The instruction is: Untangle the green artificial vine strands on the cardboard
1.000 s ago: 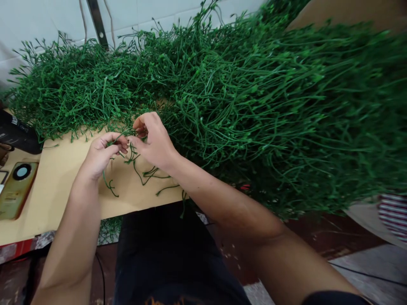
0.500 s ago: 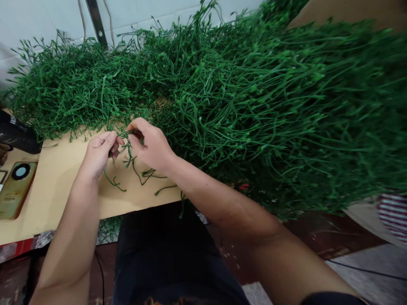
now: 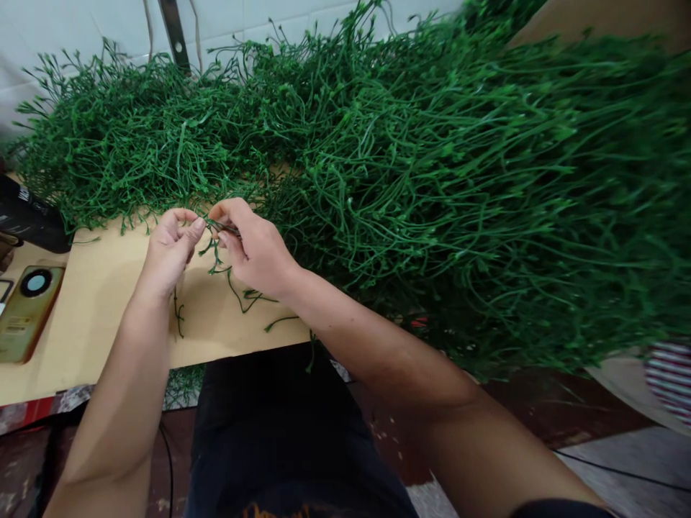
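Observation:
Between my two hands is a green plastic stem (image 3: 217, 226) with thin branching tips. My left hand (image 3: 173, 248) is closed, its thumb and forefinger pinching the stem's left part. My right hand (image 3: 258, 248) pinches the same stem from the right, its fingers curled and close to my left fingertips. Several branched ends dangle below the hands, and one strand (image 3: 178, 313) hangs under my left palm. A large heap of similar green stems (image 3: 432, 165) lies just behind and to the right.
Under my hands is a tan board (image 3: 113, 302). A phone (image 3: 29, 313) and a black bottle (image 3: 32, 216) lie at the left edge. Brown cardboard (image 3: 610, 25) stands at the back right. Striped cloth (image 3: 669, 378) shows at the far right, and a metal upright (image 3: 173, 36) stands against the tiled wall.
My left thumb and forefinger have shifted on the stem, the forefinger now raised and extended. The strand under my left hand has swung to hang straighter down. The view has moved slightly.

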`<action>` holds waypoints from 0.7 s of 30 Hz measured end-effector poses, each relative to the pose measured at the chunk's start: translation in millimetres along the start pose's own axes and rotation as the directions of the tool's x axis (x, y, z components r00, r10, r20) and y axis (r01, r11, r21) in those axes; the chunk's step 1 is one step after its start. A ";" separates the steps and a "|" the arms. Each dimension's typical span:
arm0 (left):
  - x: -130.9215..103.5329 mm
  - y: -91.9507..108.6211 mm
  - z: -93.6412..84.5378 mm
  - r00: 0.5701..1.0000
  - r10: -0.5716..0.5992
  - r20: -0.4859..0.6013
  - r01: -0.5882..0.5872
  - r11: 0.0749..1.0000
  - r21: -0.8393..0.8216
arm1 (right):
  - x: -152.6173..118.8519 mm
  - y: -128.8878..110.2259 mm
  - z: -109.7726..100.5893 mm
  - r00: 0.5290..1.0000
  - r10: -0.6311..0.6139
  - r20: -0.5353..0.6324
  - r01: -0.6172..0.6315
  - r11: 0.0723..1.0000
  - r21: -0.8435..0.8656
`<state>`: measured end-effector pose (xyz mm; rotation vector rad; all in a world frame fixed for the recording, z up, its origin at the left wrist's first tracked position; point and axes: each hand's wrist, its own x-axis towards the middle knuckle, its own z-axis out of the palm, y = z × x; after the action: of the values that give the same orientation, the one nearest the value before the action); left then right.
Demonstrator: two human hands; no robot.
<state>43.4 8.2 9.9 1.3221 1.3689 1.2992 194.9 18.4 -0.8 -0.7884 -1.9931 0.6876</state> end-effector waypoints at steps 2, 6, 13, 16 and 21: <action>0.7 -1.0 -1.0 0.998 0.049 -0.049 -0.048 0.999 0.013 | -0.5 -1.3 -1.1 1.000 -0.027 -0.010 0.026 0.999 -0.018; -0.3 -0.8 1.7 0.997 0.015 0.080 -0.019 0.998 0.055 | -1.4 -1.3 -2.1 0.994 -0.094 -0.057 0.090 0.993 -0.076; 0.6 -6.2 -1.8 0.987 -0.097 0.129 0.107 0.991 -0.075 | -2.6 -5.7 1.0 0.985 -0.141 0.101 0.158 0.971 -0.180; 0.6 -5.3 -7.1 0.966 -0.160 0.203 0.188 0.974 -0.127 | -1.4 -10.6 0.6 0.974 -0.138 0.178 0.173 0.965 -0.197; 2.9 0.1 -5.3 0.966 -0.228 0.126 0.250 0.946 -0.207 | 0.1 -14.2 2.6 0.975 -0.020 0.223 0.078 0.963 -0.258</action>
<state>37.9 10.3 11.0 1.0214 1.2322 1.1658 188.9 8.9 8.2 -0.8456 -2.3313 0.5002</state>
